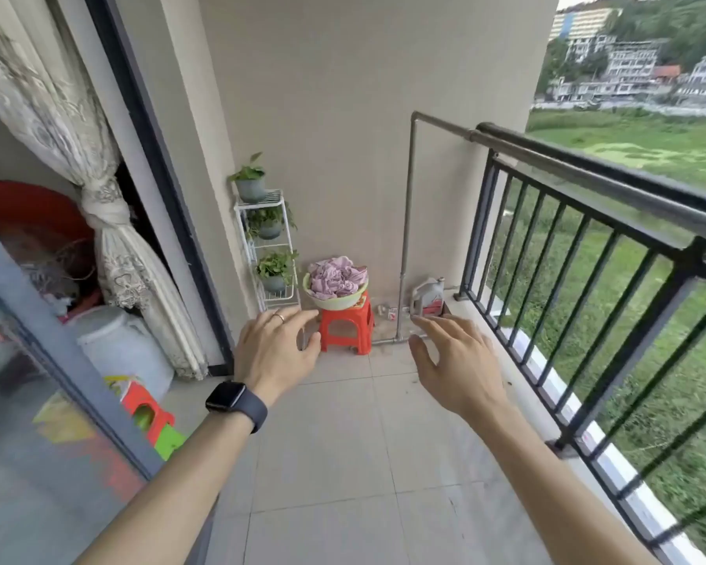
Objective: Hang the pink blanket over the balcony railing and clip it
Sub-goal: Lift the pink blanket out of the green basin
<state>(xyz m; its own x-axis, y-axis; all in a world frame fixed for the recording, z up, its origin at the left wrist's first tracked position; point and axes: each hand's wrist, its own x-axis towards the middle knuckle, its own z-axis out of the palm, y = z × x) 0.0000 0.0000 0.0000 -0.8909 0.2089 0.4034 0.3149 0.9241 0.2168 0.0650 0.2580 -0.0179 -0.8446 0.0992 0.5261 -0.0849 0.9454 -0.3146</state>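
The pink blanket (pixel 337 277) lies crumpled in a pale green basin (pixel 335 302) that sits on a small red plastic stool (pixel 346 328) at the far end of the balcony, against the beige wall. The black metal balcony railing (pixel 612 185) runs along the right side with nothing draped over it. My left hand (pixel 276 348), with a dark watch on its wrist, and my right hand (pixel 455 360) both reach forward in the air with fingers spread, holding nothing. They are well short of the basin. No clip can be seen.
A white wire rack (pixel 268 254) with three potted plants stands left of the stool. A grey jug (pixel 428 297) sits on the floor by a vertical pipe (pixel 406 222). A sliding glass door (pixel 70 360) and tied curtain (pixel 111 222) line the left side.
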